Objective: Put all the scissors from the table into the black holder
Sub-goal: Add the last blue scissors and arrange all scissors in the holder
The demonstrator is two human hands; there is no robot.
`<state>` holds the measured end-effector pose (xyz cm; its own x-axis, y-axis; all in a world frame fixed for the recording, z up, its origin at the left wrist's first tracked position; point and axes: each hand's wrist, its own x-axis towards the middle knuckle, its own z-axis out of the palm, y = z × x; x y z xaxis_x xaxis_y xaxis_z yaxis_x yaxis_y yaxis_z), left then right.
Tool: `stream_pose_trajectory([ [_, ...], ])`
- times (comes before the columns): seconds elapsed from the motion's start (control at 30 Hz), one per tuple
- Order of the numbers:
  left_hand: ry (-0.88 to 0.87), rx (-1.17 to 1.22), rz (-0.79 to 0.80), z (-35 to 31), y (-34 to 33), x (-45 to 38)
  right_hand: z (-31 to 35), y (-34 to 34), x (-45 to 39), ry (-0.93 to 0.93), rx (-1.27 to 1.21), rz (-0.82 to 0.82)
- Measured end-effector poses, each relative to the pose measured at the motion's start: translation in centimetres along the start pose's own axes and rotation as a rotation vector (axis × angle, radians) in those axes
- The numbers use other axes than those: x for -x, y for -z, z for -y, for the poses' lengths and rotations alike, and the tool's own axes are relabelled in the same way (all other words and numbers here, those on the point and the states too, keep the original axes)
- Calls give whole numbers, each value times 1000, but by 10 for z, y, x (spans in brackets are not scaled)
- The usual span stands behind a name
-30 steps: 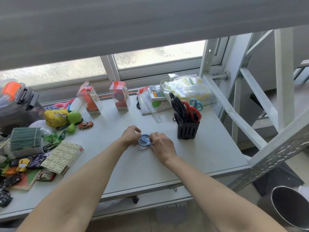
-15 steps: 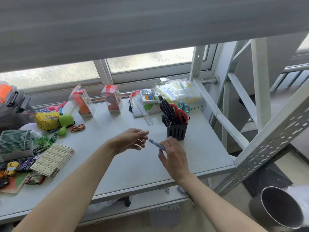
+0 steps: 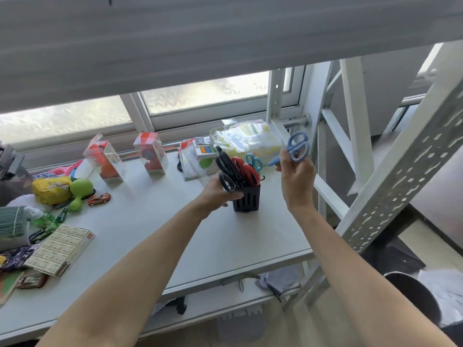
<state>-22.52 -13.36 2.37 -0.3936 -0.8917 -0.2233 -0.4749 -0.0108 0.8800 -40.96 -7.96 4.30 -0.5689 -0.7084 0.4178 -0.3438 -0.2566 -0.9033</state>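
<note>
The black slotted holder (image 3: pixel 247 198) stands on the white table (image 3: pixel 162 236) at centre right. It holds black-handled scissors (image 3: pixel 226 166), red-handled scissors (image 3: pixel 244 169) and a teal pair (image 3: pixel 253 161). My left hand (image 3: pixel 217 192) grips the holder's left side. My right hand (image 3: pixel 295 176) is raised to the right of the holder and holds blue scissors (image 3: pixel 295 148) in the air, handles up, blade tip pointing left toward the holder.
Clear toy boxes (image 3: pixel 150 152), a ruler pack and a plastic bag (image 3: pixel 246 140) line the back edge. Toys, small cars and a card box (image 3: pixel 60 249) crowd the left. A white metal frame (image 3: pixel 350 146) rises close on the right.
My right hand lifted the blue scissors from the table surface up and to the right of the holder. My left hand let go of them and moved onto the holder.
</note>
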Motion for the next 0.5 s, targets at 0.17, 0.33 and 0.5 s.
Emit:
stream_pose_trajectory([
  [0.17,14,10,-13,-4,-5,-2,-2,-20,-17,74,156,190],
  [0.33,27,-15,-11,-3,-5,-3,-6,-22,-22,125,283,285],
  [0.5,40,-24,-20,-5,-7,-4,2,-24,-32,146,420,390],
])
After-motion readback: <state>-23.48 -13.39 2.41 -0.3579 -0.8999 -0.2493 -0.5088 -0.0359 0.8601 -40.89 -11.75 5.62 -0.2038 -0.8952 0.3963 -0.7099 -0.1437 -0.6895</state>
